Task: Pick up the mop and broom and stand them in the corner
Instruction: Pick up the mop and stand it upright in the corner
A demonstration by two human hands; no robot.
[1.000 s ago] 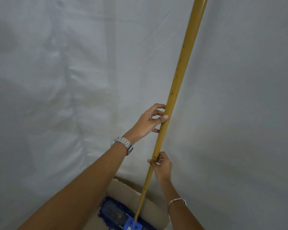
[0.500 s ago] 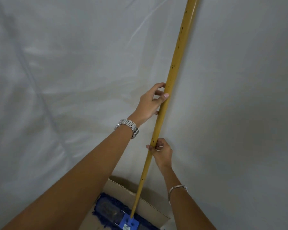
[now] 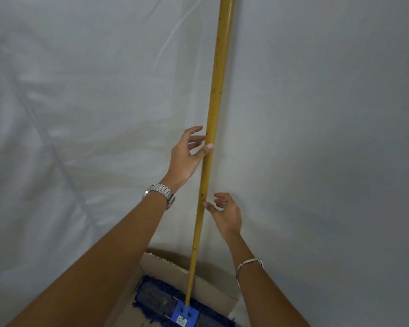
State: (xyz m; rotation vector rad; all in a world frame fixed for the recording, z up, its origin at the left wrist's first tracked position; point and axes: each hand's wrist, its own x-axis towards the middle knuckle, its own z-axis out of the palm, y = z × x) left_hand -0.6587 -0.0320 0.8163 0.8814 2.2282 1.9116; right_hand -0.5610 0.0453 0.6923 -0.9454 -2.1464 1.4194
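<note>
The mop stands nearly upright against the white sheeted wall. Its long yellow handle [image 3: 214, 107] runs from the top edge down to a blue bracket [image 3: 184, 315] on the dark blue fringed mop head [image 3: 155, 296]. My left hand [image 3: 187, 154], with a metal watch on the wrist, is spread open beside the handle, only the thumb tip touching it. Lower down, my right hand [image 3: 224, 213], with a thin bracelet on the wrist, is open just right of the handle, its thumb tip at the pole. No broom is in view.
The mop head rests on a piece of brown cardboard [image 3: 213, 286] on the floor at the wall's foot. Wrinkled white plastic sheeting [image 3: 80, 114] covers the wall on the left and a smoother white wall [image 3: 328, 138] lies on the right.
Both hands have opened and let go of the yellow handle, which they gripped before. The handle has swung more upright against the wall.
</note>
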